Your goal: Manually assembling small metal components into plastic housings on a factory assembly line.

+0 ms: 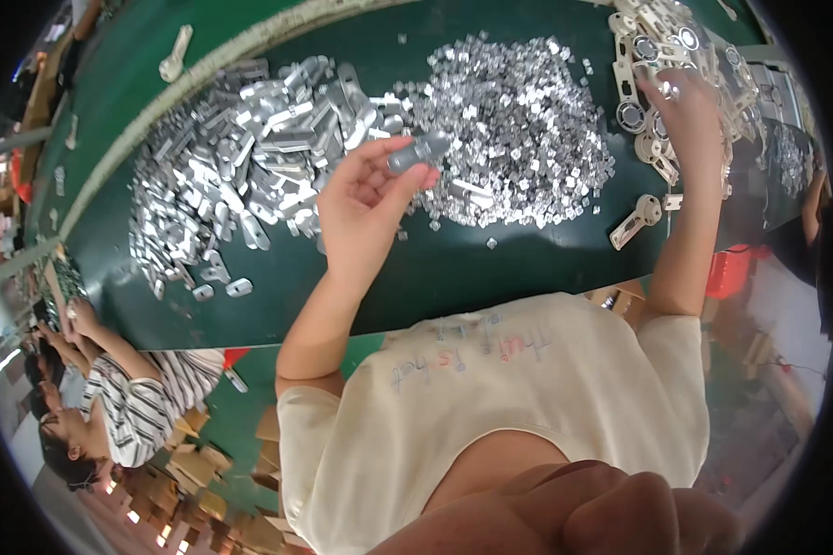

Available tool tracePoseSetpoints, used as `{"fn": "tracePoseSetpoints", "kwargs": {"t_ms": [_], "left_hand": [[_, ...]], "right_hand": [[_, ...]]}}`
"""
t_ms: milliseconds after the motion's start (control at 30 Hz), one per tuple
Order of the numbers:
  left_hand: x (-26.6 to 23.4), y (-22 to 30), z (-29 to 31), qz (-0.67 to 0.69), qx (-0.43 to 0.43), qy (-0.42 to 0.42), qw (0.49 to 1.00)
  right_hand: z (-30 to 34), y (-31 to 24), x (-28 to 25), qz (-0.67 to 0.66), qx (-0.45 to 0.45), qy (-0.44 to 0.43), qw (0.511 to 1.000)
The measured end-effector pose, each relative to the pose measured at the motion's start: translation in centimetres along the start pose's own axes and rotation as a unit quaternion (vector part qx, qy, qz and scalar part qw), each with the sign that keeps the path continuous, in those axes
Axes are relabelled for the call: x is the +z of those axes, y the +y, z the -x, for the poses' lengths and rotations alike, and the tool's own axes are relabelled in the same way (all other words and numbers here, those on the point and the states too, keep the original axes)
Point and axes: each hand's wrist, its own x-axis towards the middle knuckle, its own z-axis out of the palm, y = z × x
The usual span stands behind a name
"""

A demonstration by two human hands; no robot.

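My left hand (366,194) is raised over the green table. Its thumb and fingers pinch a grey metal piece (418,153), long with a rounded end. Below and left of it spreads a pile of silver oblong metal pieces (296,129). A heap of tiny shiny metal bits (514,129) lies right of the hand. My right hand (690,106) reaches into a pile of cream-coloured long parts with round ends (631,117) at the far right. Its fingers are curled around something small and shiny that I cannot make out.
One loose cream part (637,222) lies near the right front of the table (472,273). Another cream part (176,54) rests beyond a pale raised strip (171,92). A person in a striped top (134,398) works at the left. Cardboard boxes (194,462) stand on the floor.
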Motion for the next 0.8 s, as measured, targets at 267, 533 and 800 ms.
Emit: {"fn": "tracePoseSetpoints", "kwargs": {"t_ms": [267, 533, 800], "left_hand": [[0.1, 0.5, 0.7, -0.048, 0.027, -0.042, 0.998], [-1.5, -2.0, 1.1, -0.020, 0.058, 0.029, 0.998], [-1.9, -3.6, 0.1, -0.040, 0.086, 0.057, 0.994]], "right_hand": [[-0.9, -2.8, 1.8, 0.042, 0.025, -0.021, 0.999], [-14.0, -15.4, 5.3, -0.146, -0.256, -0.123, 0.948], [-29.4, -31.2, 15.8, -0.164, -0.351, -0.083, 0.918]]}}
